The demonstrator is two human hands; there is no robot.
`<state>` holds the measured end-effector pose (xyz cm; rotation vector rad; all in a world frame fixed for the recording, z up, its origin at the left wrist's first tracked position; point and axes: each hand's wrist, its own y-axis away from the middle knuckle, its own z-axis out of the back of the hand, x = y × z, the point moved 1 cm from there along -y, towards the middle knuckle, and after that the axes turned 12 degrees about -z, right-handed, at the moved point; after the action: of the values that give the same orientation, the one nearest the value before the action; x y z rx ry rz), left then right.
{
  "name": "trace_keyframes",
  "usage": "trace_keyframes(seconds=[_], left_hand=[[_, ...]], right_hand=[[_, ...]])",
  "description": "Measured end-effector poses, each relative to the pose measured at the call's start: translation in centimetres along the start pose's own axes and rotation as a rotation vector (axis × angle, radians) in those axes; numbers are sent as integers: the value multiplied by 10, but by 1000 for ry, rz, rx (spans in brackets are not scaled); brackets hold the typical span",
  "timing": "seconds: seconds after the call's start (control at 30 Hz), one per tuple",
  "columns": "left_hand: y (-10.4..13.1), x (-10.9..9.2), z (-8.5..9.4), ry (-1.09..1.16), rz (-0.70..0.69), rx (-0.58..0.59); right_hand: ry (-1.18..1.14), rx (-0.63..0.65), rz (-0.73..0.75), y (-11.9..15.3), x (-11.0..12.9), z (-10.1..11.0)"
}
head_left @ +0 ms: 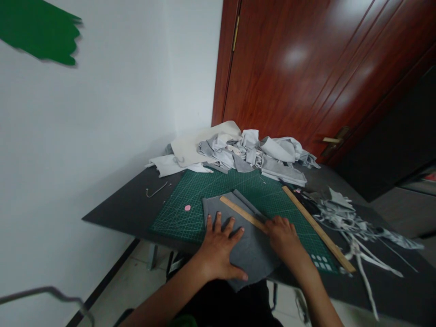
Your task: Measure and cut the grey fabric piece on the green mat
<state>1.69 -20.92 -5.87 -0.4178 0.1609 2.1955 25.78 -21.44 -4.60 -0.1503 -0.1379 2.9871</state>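
A piece of grey fabric lies on the green cutting mat and hangs over the table's front edge. My left hand rests flat on the fabric with its fingers spread. On the fabric lies a short wooden ruler, slanting down to the right. My right hand is at the ruler's lower right end, its fingers curled together and gripping that end. Along the fabric's upper right side runs a narrow folded strip, which passes close to my right hand.
Grey and white cloth scraps are heaped at the back. A long wooden ruler lies on the mat's right side, beside tangled strips. A small pink piece is at left. A wall and a door stand behind.
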Motion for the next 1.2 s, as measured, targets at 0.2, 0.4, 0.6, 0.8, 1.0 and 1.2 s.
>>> trace_keyframes(seconds=[0.2, 0.4, 0.6, 0.8, 1.0, 1.2], left_hand=[[-1, 9, -9, -25, -62, 52], [3, 6, 3, 21, -65, -35], [-6, 1, 3, -28, 111, -190], [-10, 7, -10, -77, 162, -218], [-6, 13, -4, -52, 96, -151], [-4, 20, 6, -21, 36, -89]], right_hand=[[-376, -24, 264, -3, 54, -15], [-436, -105, 91, -37, 27, -31], [-607, -241, 12, -43, -7, -42], [-647, -352, 110, -34, 14, -34], [-640, -207, 437, -18, 34, -23], [-752, -70, 399, -17, 32, -19]])
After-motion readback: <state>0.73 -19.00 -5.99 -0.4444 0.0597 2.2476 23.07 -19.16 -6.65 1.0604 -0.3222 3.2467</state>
